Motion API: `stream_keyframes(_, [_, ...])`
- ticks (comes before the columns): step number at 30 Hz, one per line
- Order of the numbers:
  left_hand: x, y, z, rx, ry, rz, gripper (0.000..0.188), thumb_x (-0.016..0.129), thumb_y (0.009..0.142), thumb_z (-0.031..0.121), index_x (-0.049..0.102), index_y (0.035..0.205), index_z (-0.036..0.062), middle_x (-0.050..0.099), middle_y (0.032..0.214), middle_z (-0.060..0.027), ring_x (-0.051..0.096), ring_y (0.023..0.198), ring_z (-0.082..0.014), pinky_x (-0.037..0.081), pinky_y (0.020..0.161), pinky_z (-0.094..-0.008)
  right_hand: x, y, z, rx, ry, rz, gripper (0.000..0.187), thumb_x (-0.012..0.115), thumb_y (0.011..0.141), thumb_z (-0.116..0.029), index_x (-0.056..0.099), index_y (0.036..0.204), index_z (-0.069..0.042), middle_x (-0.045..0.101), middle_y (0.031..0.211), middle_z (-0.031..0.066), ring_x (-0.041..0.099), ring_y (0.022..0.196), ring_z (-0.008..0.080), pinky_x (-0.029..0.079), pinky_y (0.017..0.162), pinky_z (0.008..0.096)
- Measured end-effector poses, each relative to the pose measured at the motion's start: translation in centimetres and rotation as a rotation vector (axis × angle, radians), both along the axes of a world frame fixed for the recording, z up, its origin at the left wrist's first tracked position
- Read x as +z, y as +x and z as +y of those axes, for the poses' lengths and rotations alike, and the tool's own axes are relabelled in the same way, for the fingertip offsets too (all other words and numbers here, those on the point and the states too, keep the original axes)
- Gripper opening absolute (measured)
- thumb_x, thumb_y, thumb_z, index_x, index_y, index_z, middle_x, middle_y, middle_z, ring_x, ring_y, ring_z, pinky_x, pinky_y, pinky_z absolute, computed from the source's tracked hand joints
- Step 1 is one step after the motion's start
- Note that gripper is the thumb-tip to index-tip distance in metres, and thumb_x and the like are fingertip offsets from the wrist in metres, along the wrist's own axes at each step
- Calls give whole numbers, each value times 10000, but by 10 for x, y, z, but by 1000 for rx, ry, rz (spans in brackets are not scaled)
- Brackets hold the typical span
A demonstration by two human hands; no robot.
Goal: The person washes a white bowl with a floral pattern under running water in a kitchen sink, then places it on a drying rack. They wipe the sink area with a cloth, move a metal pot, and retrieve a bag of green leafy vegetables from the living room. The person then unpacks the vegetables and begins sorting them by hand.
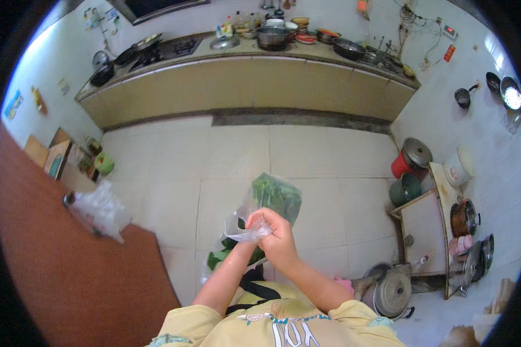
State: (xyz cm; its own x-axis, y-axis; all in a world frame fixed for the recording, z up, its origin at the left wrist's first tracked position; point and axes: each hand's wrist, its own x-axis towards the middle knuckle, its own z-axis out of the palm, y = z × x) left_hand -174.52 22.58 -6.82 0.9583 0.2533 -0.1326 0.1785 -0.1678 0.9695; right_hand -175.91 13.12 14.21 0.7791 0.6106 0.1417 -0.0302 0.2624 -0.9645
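Observation:
My right hand [276,232] is closed around the gathered top of a clear plastic bag [246,232], whose film stands out in a loop beside the fingers. Green leafy vegetables [276,195] show through clear plastic just beyond the hand. More dark green leaves [217,258] hang lower, by my left forearm. My left hand meets the bag at the same spot; its fingers are hidden behind the plastic and my right hand, so their grip does not show.
A reddish-brown tabletop [87,272] lies left, with a white plastic bag [103,209] on it. Across the tiled floor [237,150] runs a counter [237,58] with stove and pots. On the right stand a shelf [425,222], buckets [406,188] and a lidded pot [392,292].

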Motion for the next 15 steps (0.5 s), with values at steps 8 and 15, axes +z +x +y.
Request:
stream_keyframes(8, [-24, 229, 41, -274, -41, 118, 560, 627, 693, 316, 440, 1084, -38, 530, 1023, -171, 520, 930, -263, 415, 810, -346, -16, 215, 35, -166, -45, 75, 108, 459, 840, -118, 501, 763, -55, 382, 554, -47, 292, 413, 20, 192, 365, 180])
stream_keyframes(15, [80, 376, 64, -601, 355, 325, 608, 650, 659, 355, 399, 1124, 53, 485, 1066, -119, 439, 1044, -204, 360, 863, -341, -11, 385, 31, -360, -42, 263, 199, 439, 881, -213, 476, 769, -53, 322, 483, -44, 237, 362, 21, 168, 325, 179])
